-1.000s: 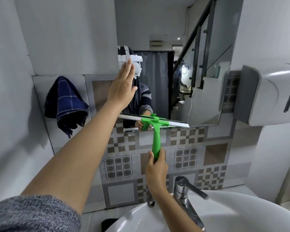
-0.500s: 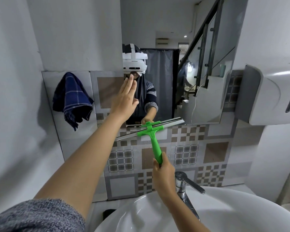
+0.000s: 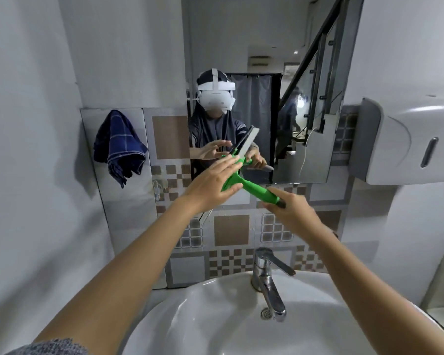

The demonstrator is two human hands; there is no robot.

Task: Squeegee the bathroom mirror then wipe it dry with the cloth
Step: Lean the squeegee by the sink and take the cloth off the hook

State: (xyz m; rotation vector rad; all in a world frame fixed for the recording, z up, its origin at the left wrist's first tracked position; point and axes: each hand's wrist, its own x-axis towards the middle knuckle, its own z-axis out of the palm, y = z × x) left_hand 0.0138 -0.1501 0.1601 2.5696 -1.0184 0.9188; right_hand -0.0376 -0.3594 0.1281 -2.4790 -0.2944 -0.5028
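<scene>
Far left of our left hand, the blue checked cloth hangs on the tiled wall. Our left hand is spread open with fingers straight, lying flat against the head of the green squeegee, thumb under it and nothing gripped. The squeegee slants across in front of the mirror, its blade (partly hidden by that hand) running up and right. Our right hand is closed around the handle's lower end. Below both hands sit the tap and white basin; right of our right hand a dispenser is mounted.
</scene>
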